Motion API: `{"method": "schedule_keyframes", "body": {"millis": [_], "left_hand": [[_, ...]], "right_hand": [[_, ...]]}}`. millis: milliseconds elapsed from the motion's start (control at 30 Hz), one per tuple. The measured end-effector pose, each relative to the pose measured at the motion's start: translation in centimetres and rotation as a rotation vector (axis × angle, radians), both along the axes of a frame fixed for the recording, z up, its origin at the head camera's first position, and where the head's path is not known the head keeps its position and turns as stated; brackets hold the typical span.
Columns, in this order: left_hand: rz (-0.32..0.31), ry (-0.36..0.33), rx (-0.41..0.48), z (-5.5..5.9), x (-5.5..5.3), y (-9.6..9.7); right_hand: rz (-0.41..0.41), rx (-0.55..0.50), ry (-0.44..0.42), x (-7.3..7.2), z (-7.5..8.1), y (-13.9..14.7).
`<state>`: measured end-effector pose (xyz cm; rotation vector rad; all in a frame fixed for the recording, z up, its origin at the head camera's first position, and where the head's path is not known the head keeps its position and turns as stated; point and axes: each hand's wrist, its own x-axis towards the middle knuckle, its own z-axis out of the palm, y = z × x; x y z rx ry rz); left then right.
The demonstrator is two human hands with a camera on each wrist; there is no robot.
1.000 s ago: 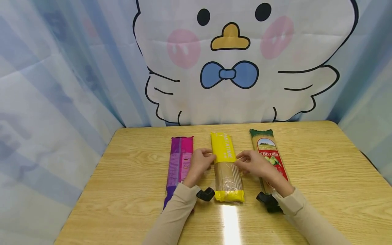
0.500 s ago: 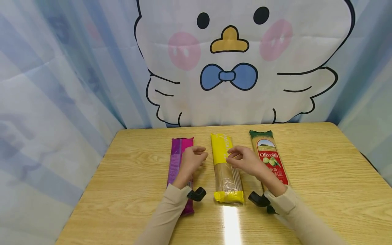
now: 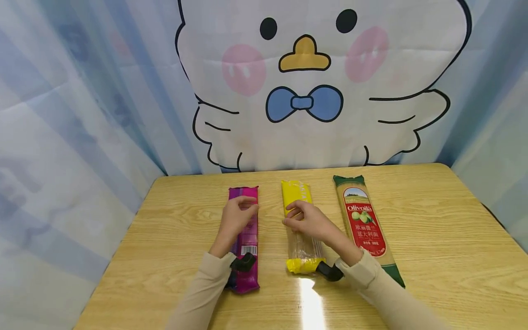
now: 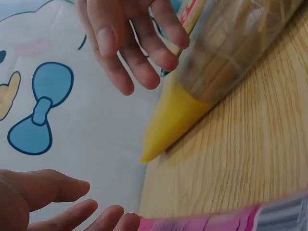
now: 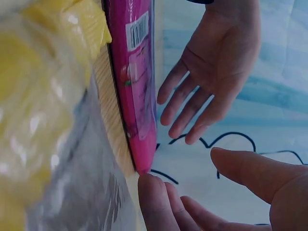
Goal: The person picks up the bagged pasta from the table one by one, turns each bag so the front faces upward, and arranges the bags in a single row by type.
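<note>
My left hand hovers above a purple and pink packet, fingers loosely bent and holding nothing. In the left wrist view its thumb stands apart from the fingers. My right hand is over the yellow-ended clear pasta packet, covering part of it. The right wrist view shows thumb and fingers parted with nothing between them. At the right lies a green-ended spaghetti packet with a red "Olivoilà" label. All three packets lie lengthwise, side by side, on the wooden table.
Behind the table's far edge hangs a curtain printed with a large white cartoon bird. Black wrist mounts sit at both cuffs. Light glares off the table in front of the yellow packet.
Both hands have moved left, away from the sides of the yellow packet. The left is now over the purple packet and the right over the yellow one. The packets stay put.
</note>
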<state>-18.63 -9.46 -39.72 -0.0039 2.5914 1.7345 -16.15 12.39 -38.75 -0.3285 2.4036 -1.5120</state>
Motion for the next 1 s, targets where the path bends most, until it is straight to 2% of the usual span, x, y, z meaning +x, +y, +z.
{"method": "schedule_keyframes", "body": {"millis": [267,600,833,1000], "left_hand": [[0.048,-0.020,0.006,-0.1,0.0,-2.6],[0.081,-0.060,0.057,-0.3,0.5,-5.2],[0.105,-0.082,0.074,-1.0,0.3,-6.4],[0.118,-0.107,0.070,-1.5,0.4,-7.1]], "right_hand": [[0.046,-0.029,-0.028,0.3,-0.3,-2.0],[0.048,0.043,-0.025,1.0,-1.2,-4.3],[0.086,-0.079,-0.092,1.2,-2.0,-5.8],[0.089,-0.067,-0.109,1.4,-2.4,-6.8]]}}
